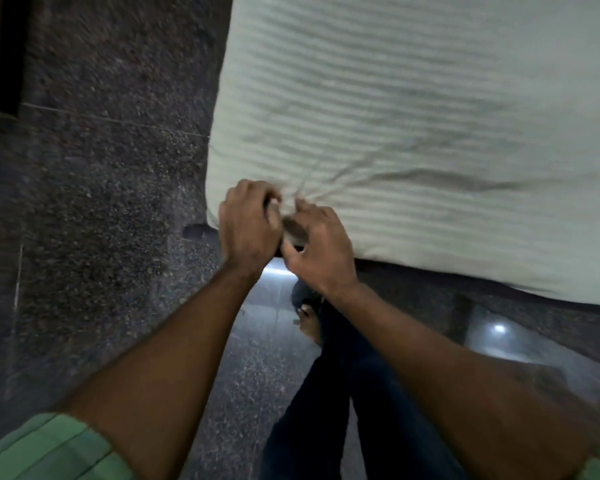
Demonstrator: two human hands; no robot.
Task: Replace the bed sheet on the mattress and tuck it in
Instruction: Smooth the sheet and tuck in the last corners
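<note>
In the head view we have one striped bed sheet filling the upper right of the frame, over one mattress. Our two hands, the left hand and right hand, pinch its bunched corner at centre with curled fingers. The cloth looks light, soft and limp, so we judge it best gathered at that corner.

Both arms reach forward, bare to the elbows. The left hand and right hand sit close together, fingers curled, pinching cloth.
</note>
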